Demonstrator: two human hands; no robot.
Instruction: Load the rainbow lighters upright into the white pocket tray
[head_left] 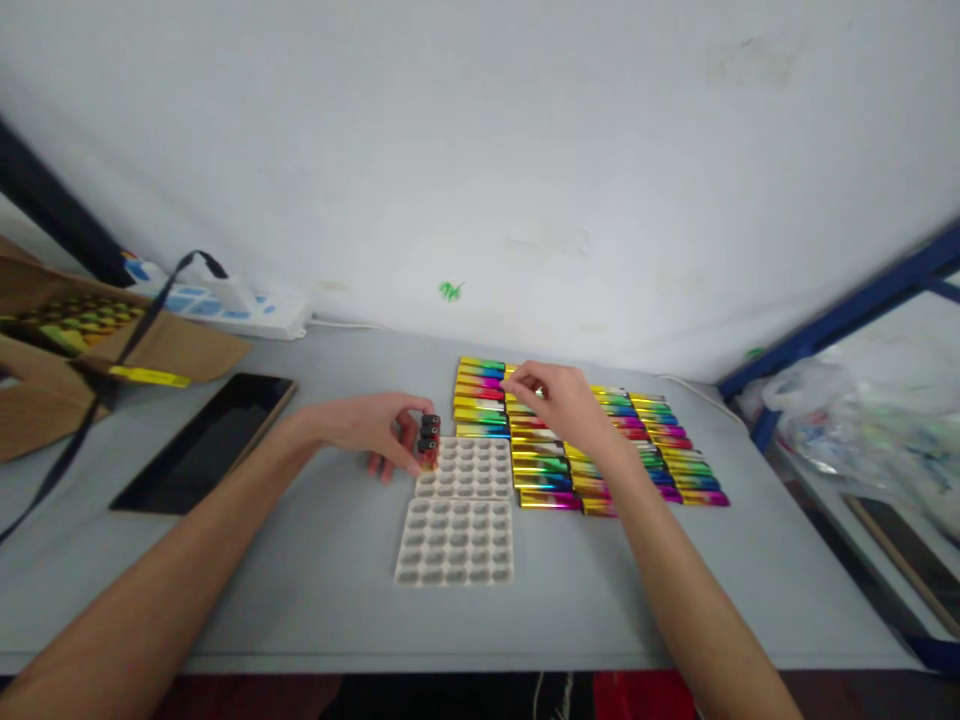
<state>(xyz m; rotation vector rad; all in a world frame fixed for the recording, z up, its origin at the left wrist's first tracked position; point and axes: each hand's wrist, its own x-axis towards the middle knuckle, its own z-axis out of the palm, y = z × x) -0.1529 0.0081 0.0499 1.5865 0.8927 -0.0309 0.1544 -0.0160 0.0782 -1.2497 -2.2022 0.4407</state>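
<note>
One dark tablet lies left of the left hand, whose thumb and forefinger flank black-topped pieces at the left edge of the upper white tray; whether they pinch them, I cannot tell. A lower tray lies just in front. Rightward, shiny tubes lie in columns beneath the right hand, fingertips drawn close, their hold unclear.

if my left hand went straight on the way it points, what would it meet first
Your left hand would first meet the black-topped pieces right beside it; it may already be touching them. Past those, the upper pale tray seems next, though depth is hard to judge.
</note>
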